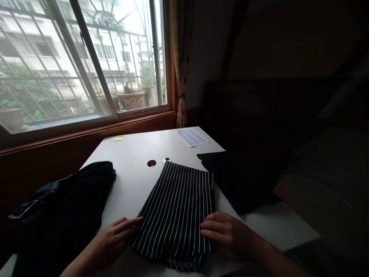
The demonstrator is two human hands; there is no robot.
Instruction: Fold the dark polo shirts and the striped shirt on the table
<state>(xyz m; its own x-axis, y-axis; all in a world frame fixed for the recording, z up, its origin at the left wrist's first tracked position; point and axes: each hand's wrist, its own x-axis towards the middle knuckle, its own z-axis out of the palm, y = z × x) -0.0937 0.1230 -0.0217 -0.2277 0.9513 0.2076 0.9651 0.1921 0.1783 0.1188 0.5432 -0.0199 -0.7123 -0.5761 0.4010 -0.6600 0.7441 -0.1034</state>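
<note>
A black piece of clothing with thin white stripes [178,207] lies folded on the white table, its stripes running away from me. My left hand [117,236] is at its lower left edge, fingers together and closed on the fabric there. On the opposite side, my right hand [223,232] has its fingers over the right edge, gripping the cloth, with the thumb hidden. The near end of the garment is uneven, with several layers showing. Its exact kind cannot be made out.
On the white table [132,181], dark clothing [72,200] is heaped at left and a black cloth [242,181] lies at right. A printed sheet [193,137], a yellow note [118,138], an open cable hole [151,163] and a round cap [167,160] are farther back. A window stands behind.
</note>
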